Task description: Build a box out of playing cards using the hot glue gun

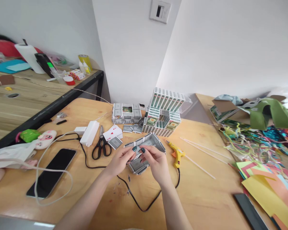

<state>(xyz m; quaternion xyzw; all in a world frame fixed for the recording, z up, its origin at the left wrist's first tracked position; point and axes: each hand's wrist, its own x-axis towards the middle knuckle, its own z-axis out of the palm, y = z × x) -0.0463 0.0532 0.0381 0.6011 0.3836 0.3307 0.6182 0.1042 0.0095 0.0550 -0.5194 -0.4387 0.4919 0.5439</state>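
My left hand (pixel 121 159) and my right hand (pixel 157 161) meet over an open tray-like box built from grey-backed playing cards (pixel 155 140). Thumb and fingers are pinched together on each hand. Whatever lies between the fingertips is too small to make out. To the right of the card box lies a yellow hot glue gun (pixel 177 153), its black cord looping below my hands. Black-handled scissors (pixel 102 147) rest to the left, beside a loose pile of playing cards (pixel 113 132).
Behind stand a second card box (pixel 127 113) and stacked green-and-white card packs (pixel 163 111). A phone (pixel 52 172) and white cable lie left, near a white power adapter (pixel 89 133). Glue sticks (pixel 204 148) lie right, before colored paper (pixel 268 185) and craft scraps.
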